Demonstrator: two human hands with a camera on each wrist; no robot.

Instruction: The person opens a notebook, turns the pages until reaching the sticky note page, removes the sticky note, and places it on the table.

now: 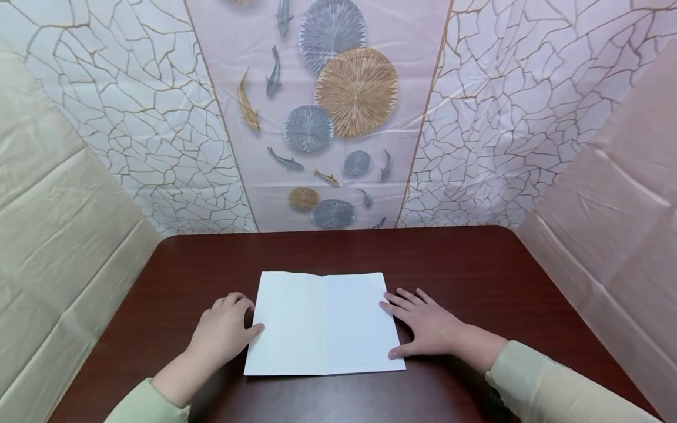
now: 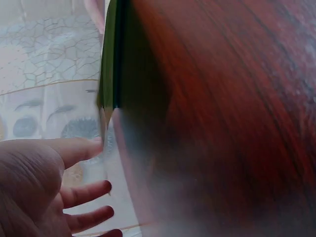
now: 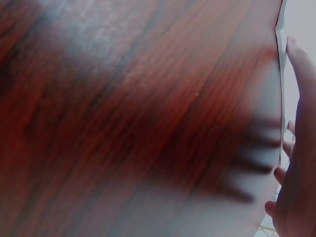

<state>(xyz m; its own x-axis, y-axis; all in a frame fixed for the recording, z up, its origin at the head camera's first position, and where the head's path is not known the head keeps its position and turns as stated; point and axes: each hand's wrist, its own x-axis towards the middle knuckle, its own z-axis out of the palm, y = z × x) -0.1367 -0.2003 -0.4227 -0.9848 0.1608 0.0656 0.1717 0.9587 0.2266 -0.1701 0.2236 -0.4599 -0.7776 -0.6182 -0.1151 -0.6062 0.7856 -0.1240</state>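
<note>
An open notebook lies flat on the dark wooden table, its left page blank and its right page lined. At the left page's outer edge is my left hand; the thumb touches the page and the other fingers bend loosely beside it. The left wrist view shows that hand with its thumb tip by the notebook's green edge. My right hand is spread, with thumb and fingertips on the right page's outer edge. In the right wrist view, the fingers run along the thin page edge.
The reddish-brown table has rounded far corners. Behind it hangs a patterned cloth with fish and round leaf shapes. Pale padded cloth walls flank the table on both sides.
</note>
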